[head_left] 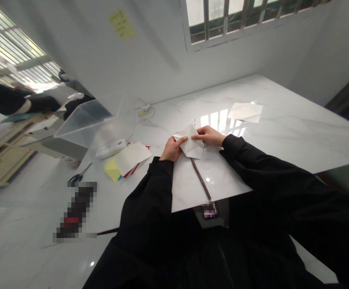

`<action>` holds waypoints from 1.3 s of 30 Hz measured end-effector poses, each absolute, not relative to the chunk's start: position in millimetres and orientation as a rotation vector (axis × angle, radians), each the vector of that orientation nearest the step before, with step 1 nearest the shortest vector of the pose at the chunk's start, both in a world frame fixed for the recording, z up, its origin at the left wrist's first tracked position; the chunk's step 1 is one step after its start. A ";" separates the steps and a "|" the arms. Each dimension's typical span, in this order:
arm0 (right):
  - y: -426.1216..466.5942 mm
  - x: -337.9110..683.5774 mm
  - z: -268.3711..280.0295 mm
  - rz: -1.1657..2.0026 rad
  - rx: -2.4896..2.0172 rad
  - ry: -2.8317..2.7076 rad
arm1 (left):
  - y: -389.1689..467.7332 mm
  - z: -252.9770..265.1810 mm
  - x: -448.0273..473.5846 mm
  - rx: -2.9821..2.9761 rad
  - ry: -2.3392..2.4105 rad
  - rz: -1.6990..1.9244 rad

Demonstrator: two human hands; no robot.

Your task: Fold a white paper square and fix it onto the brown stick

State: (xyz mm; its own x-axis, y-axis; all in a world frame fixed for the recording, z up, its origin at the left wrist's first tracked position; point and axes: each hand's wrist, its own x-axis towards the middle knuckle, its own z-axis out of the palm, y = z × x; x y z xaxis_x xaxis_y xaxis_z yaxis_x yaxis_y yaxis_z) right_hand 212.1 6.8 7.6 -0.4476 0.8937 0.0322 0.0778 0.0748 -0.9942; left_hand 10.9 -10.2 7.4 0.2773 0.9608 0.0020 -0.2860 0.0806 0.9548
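Note:
A folded piece of white paper (191,145) is held between my two hands, above the marble-patterned table. My left hand (172,147) grips its left edge, thumb pressed on top near the centre crease. From the other side, my right hand (210,135) pinches the paper's upper right part with thumb and fingers closed. Below the paper a thin brown stick (201,179) runs toward the table's near edge; its upper end is hidden under the paper. I cannot tell whether the two touch.
Coloured and white paper sheets (132,158) lie to the left, beside a white power strip (111,148). Scissors (80,174) and a clear plastic bin (87,120) are farther left. A cream sheet (246,112) lies at the back right. Another person's dark sleeve (3,96) shows at far left.

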 end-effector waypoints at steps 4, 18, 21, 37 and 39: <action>6.6 212.1 7.8 1.482 -0.974 -1.615 | -10.5 7.0 11.3 1.099 0.810 1.104; 6.0 210.0 5.6 1.470 -0.950 -1.633 | -10.1 5.1 9.9 1.133 0.840 1.106; 5.7 209.2 6.4 1.396 -0.947 -1.625 | -8.7 3.1 8.9 1.153 0.839 1.097; 13.8 205.0 -5.4 1.280 -0.988 -1.374 | -8.3 -1.5 5.4 1.192 0.879 1.052; 14.1 205.8 -5.1 1.261 -1.002 -1.385 | -7.7 -2.2 5.1 1.196 0.882 1.051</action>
